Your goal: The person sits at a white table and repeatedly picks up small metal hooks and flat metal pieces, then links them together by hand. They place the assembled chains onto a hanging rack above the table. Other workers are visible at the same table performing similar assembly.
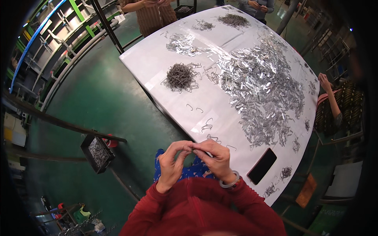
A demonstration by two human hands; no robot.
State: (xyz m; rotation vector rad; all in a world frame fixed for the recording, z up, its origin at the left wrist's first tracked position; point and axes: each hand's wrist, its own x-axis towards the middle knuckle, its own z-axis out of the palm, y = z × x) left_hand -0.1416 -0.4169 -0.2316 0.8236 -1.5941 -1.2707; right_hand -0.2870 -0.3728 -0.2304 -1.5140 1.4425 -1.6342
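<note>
My left hand (173,162) and my right hand (215,154) meet fingertip to fingertip over the table's near-left edge. Both are closed in a pinch; whatever sits between the fingers is too small to make out. Just beyond them, loose bent wire hooks (206,125) lie on the white-covered table (173,104). A dark heap of wire hooks (180,76) stands farther off on the left. Across the middle spreads a broad pile of small shiny metal pieces (256,82). To the right of my right hand rests a dark-screened phone (262,166).
Several people stand round the table, one at the right with a raised hand (325,82). A black crate of small metal parts (97,152) is at the lower left, beside metal bars (59,125). Another dark heap (233,20) lies at the far end.
</note>
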